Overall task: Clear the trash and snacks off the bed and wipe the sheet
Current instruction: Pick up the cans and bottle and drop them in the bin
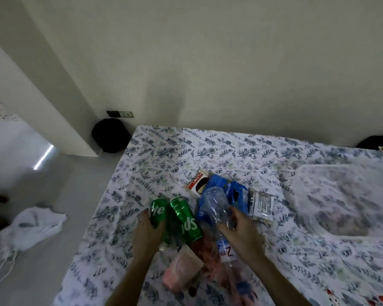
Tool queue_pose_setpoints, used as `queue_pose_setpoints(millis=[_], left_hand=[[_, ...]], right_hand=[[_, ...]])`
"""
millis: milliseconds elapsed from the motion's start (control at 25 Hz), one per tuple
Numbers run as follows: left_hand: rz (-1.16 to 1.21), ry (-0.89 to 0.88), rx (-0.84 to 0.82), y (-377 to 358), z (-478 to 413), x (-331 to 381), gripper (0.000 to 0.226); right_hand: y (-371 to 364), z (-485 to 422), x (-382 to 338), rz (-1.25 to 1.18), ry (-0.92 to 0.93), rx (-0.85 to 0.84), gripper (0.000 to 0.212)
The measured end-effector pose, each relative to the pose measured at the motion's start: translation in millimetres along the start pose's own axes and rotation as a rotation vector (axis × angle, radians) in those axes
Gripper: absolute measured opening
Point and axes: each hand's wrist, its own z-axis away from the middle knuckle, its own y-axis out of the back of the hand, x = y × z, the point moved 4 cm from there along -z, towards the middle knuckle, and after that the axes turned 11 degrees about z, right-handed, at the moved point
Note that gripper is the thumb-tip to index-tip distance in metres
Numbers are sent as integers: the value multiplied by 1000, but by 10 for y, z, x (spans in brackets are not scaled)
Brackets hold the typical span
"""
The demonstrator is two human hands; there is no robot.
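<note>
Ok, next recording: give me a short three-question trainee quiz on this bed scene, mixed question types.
1. True or false: the left hand is closed around a green Sprite drink can.
2. Multiple choice: the right hand grips A) a red-and-white Choco Pie wrapper, B) a crumpled clear plastic bottle, C) a white cloth.
3. Fill in: the second green Sprite can lies on the ___-patterned bed sheet.

Key: 1 true. 2 B, the crumpled clear plastic bottle; the red-and-white Choco Pie wrapper lies untouched farther back. 3 floral.
</note>
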Motion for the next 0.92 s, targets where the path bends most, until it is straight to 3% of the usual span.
queue_pose_setpoints(millis=[80,160,280,400,600,760,920], left_hand=[[14,18,-42,-172,-59,2,75],[4,53,-90,-394,-70,89,107],[-173,53,-136,-790,-54,282,137],[-376,6,-149,-1016,-43,414,135],[-411,-11,-130,-950,-99,387,122],[-121,70,-221,-754,-232,367,120],[348,251,-267,-358,-332,339,121]], right_hand=[[17,-77,30,21,-16,-6,48],[50,-107,96,23,-26,-11,49],[128,-118,212,1,-39,4,59],[222,-121,309,-17,-65,38,65],[303,-95,442,-33,-105,36,75],[287,-108,365,-112,-118,7,51],[182,-174,36,-209,-92,-51,54]])
